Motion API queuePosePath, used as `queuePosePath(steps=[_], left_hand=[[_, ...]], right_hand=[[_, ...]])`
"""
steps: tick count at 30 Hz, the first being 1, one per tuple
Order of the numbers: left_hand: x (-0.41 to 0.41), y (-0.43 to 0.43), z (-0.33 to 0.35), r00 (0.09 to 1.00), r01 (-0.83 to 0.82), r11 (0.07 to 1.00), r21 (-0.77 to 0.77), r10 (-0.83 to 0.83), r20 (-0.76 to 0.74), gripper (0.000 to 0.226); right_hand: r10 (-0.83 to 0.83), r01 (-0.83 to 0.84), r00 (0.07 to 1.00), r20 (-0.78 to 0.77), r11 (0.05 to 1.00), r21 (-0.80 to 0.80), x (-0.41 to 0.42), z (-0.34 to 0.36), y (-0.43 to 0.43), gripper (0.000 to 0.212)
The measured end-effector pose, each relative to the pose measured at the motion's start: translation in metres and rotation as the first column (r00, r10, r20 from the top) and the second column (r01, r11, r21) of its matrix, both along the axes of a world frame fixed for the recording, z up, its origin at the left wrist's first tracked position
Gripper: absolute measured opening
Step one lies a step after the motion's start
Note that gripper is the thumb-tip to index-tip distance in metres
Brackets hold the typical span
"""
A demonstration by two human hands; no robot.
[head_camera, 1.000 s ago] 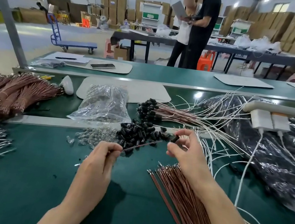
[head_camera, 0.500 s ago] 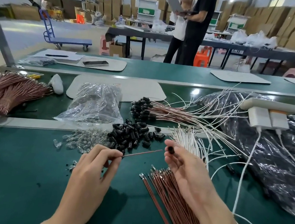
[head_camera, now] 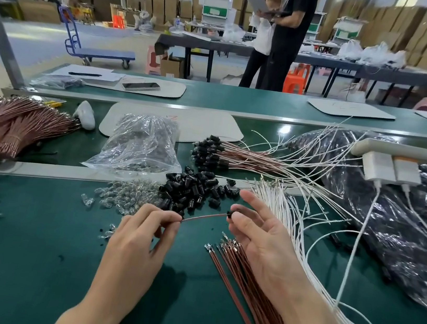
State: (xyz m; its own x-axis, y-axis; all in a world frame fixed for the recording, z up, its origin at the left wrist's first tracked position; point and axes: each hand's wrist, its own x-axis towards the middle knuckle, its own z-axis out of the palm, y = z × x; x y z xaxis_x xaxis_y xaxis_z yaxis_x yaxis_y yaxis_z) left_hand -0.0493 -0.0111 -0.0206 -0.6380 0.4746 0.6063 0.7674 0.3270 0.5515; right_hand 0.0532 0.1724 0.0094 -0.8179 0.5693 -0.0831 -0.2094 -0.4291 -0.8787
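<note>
My left hand (head_camera: pixel 138 236) pinches a thin brown wire (head_camera: pixel 203 217) between thumb and fingers, above the green bench (head_camera: pixel 28 259). The wire's far end meets a small black cap (head_camera: pixel 230 214), which my right hand (head_camera: pixel 261 240) pinches between thumb and forefinger, its other fingers spread. Behind the hands lies a heap of black caps (head_camera: pixel 194 190) beside a scatter of clear bulbs (head_camera: pixel 125 194). Loose brown wires (head_camera: pixel 247 284) lie fanned under my right wrist.
Finished capped wires (head_camera: pixel 235 156) lie behind the caps. White wires (head_camera: pixel 282 207) spread to the right, near a black plastic bag (head_camera: pixel 389 228) and a power strip (head_camera: pixel 394 153). A clear bag of parts (head_camera: pixel 137 145) and brown wire bundles (head_camera: pixel 11 128) sit left. Two people stand beyond the bench.
My right hand, which had picked a black cap from the heap, has brought it to the tip of the wire that my left hand holds. The view has shifted a little.
</note>
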Motion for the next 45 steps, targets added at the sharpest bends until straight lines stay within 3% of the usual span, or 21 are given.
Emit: queuePosePath(steps=[7,18,24,28,34,38,45], left_hand=[[-0.002,-0.001,-0.003,0.993,0.038,0.998,0.042,-0.043,0.107,0.010],[-0.004,-0.004,-0.004,0.986,0.026,0.989,0.143,-0.049,0.157,0.014],[-0.003,-0.004,-0.004,0.985,0.027,0.992,0.126,-0.048,0.164,0.017],[0.003,0.001,-0.002,0.995,0.055,0.995,0.081,-0.061,0.077,0.018],[0.007,0.000,-0.001,0.997,0.041,0.999,0.020,-0.042,0.066,0.019],[0.004,-0.002,-0.002,0.994,0.050,0.999,-0.018,-0.048,0.100,0.017],[0.003,-0.003,-0.004,0.992,0.106,0.994,0.025,-0.108,0.066,0.007]], right_hand=[[-0.035,0.040,0.999,-0.036,0.988,0.151,0.001,0.005,-0.011,0.052],[0.001,-0.001,0.998,-0.070,1.000,-0.011,0.000,0.001,-0.011,0.056],[0.044,-0.042,0.998,-0.038,0.998,0.055,-0.001,-0.001,-0.021,0.056],[0.096,-0.094,0.994,-0.049,0.995,0.037,-0.005,-0.003,-0.033,0.058],[0.093,-0.089,0.994,-0.065,0.995,0.054,-0.007,-0.004,-0.040,0.032],[0.012,-0.019,0.994,-0.113,0.998,-0.058,-0.006,-0.002,-0.023,0.033],[0.235,-0.238,0.971,-0.054,0.970,-0.054,-0.010,-0.008,-0.048,0.029]])
